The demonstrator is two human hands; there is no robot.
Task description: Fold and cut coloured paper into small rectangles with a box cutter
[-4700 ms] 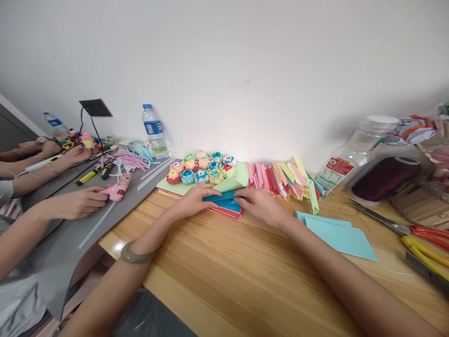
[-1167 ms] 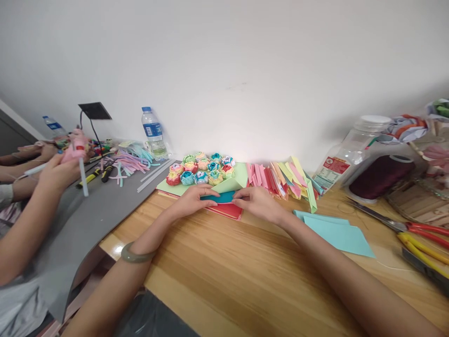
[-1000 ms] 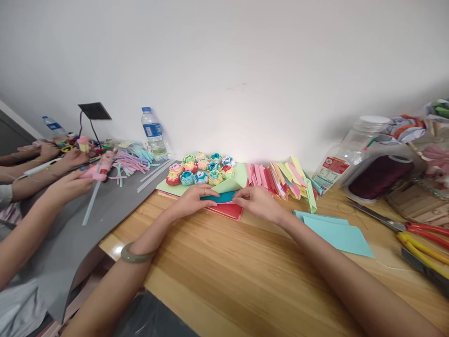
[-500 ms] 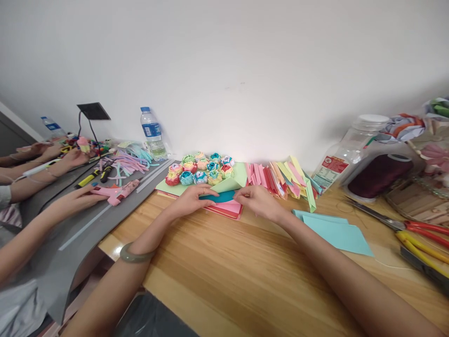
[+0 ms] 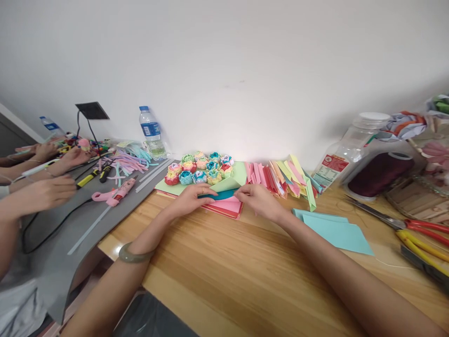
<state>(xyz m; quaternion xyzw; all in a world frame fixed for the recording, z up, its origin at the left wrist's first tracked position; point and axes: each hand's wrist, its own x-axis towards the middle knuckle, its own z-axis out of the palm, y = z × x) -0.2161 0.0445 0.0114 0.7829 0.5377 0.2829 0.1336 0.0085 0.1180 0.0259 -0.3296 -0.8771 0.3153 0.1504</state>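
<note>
A stack of coloured paper lies before me, its light green top sheet (image 5: 240, 172) curled up at the front edge. Under the curl shows a teal sheet (image 5: 223, 194), with pink sheets (image 5: 228, 204) lower in the stack. My left hand (image 5: 191, 199) is closed at the left end of the curl, thumb on the teal sheet. At the right end my right hand (image 5: 257, 199) pinches the teal sheet's edge; its fingertips are partly hidden. Several paper flowers (image 5: 200, 176) sit on the green sheet behind my left hand.
Folded paper strips (image 5: 270, 178) stand right of the stack, blue sheets (image 5: 338, 231) nearer me. Scissors (image 5: 389, 219), a clear jar (image 5: 345, 145) and dark thread (image 5: 380, 175) are farther right. Left, a co-worker's hand (image 5: 45, 196) is near a pink glue gun (image 5: 115, 193) on a grey mat.
The co-worker's hand has let go of the pink glue gun and drawn back left; the gun now rests on the mat. My own hands have hardly moved.
</note>
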